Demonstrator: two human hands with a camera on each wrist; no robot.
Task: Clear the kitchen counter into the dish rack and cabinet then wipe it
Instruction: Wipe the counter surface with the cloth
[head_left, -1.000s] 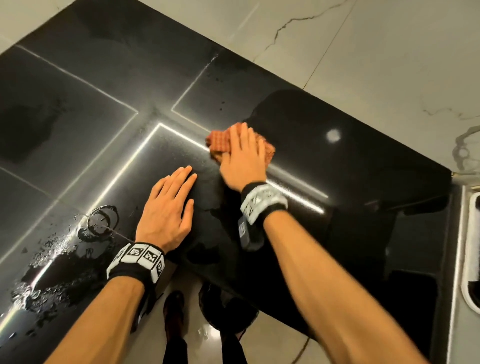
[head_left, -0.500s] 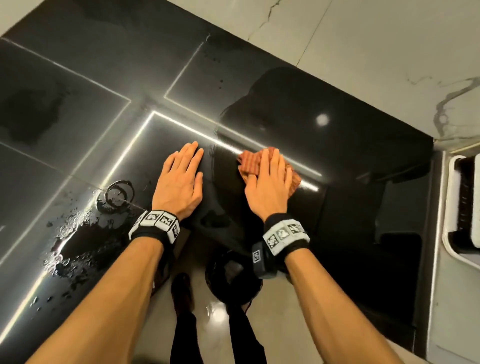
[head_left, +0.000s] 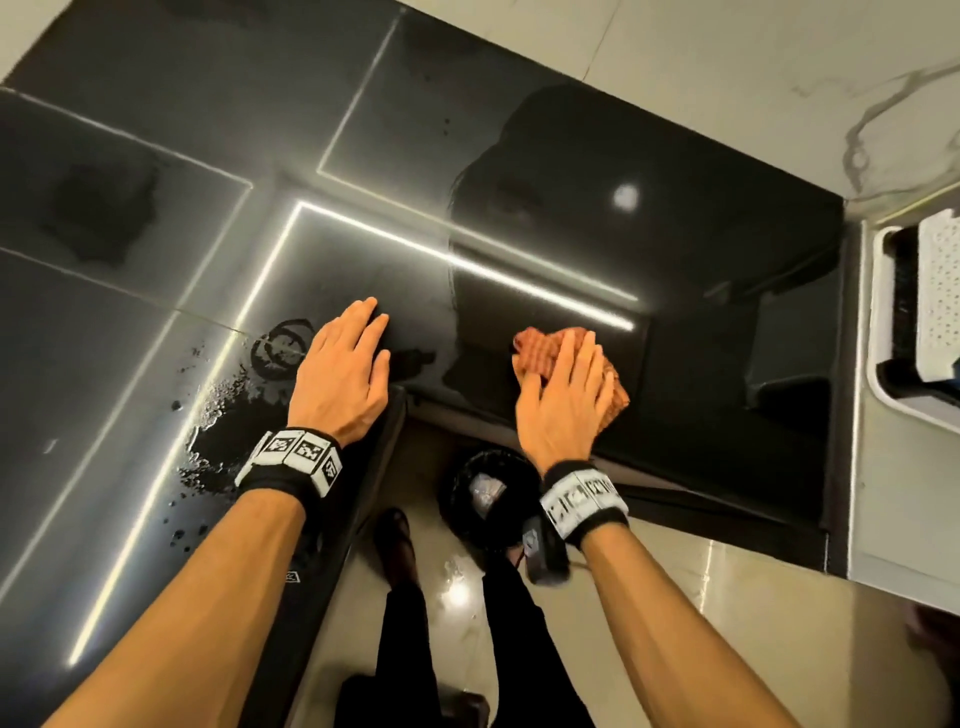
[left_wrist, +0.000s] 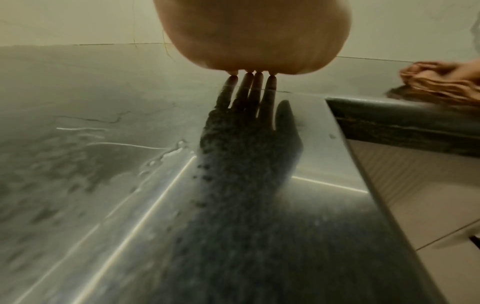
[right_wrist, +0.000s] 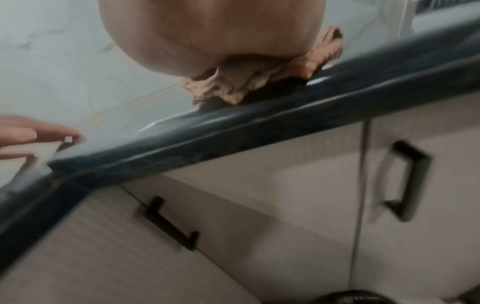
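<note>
Our hands both lie flat on the worktop: the left hand rests with straight fingers together, holding nothing, and the right hand presses with straight fingers on the cloth, bunched under its palm. Taking the cloth as our landmark, the black worktop runs away from it on every side but the near one, where the front edge sits just under our right wrist. Nothing stands on the worktop in view, so we judge the clearing done and the wiping in hand.

The move ahead turns on one relation: the puddle lies well to the left of the cloth, beyond our left hand and touching that hand's outer side, with the ring mark at its far end. The wet streak runs long from that ring down toward the near left edge. Our left hand is much nearer the water, yet the cloth is under the right, so the left hand stands squarely in the path and would need to lift.

Right of the cloth, well apart, is a white rack. Below the cloth a dark bin sits on the floor.
</note>
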